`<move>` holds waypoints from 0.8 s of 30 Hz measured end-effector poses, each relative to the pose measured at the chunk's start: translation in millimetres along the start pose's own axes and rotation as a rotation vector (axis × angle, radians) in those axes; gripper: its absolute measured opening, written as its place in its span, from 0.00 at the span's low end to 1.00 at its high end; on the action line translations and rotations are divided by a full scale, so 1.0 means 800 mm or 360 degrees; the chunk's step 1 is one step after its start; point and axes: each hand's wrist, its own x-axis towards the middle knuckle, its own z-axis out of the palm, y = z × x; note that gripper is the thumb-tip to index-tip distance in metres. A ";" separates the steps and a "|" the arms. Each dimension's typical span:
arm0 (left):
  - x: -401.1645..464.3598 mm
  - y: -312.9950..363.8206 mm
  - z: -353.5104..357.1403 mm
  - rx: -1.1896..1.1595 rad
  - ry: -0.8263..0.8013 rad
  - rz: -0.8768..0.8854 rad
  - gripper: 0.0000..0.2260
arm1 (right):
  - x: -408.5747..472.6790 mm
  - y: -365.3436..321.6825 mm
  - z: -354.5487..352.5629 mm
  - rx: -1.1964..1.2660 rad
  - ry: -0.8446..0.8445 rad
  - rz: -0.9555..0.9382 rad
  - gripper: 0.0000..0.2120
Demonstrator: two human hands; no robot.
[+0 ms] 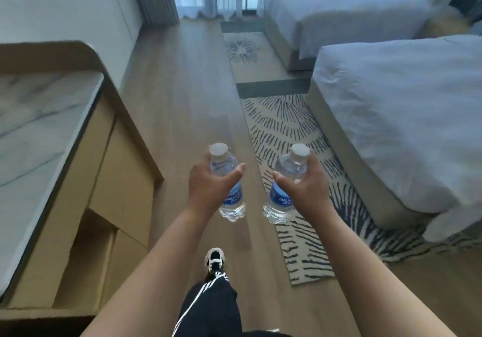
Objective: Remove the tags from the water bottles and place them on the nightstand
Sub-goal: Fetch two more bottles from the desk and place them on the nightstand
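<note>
While the person walks the floor (pixel 182 81) between bench (pixel 39 128) and beds (pixel 396 117), the left hand (pixel 208 188) grips one water bottle (pixel 230 201) and the right hand (pixel 307 188) grips the other water bottle (pixel 277 203). No tags visible. Judged best practice: keep both upright until reaching the nightstand.

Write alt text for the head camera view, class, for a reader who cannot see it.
A person walks across a wooden floor holding an upright water bottle in each hand: left hand on one bottle, right hand on the other. Two white beds stand on the right, a marble-topped counter on the left.
</note>
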 end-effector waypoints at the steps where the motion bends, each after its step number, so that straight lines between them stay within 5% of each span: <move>1: 0.020 -0.003 0.010 -0.0011 -0.0029 0.0006 0.16 | 0.016 0.008 0.003 -0.0026 0.0013 0.0014 0.21; 24: 0.677 -0.070 0.187 0.0004 -0.0340 0.0152 0.15 | 0.622 0.109 0.121 -0.0033 0.0310 0.0156 0.21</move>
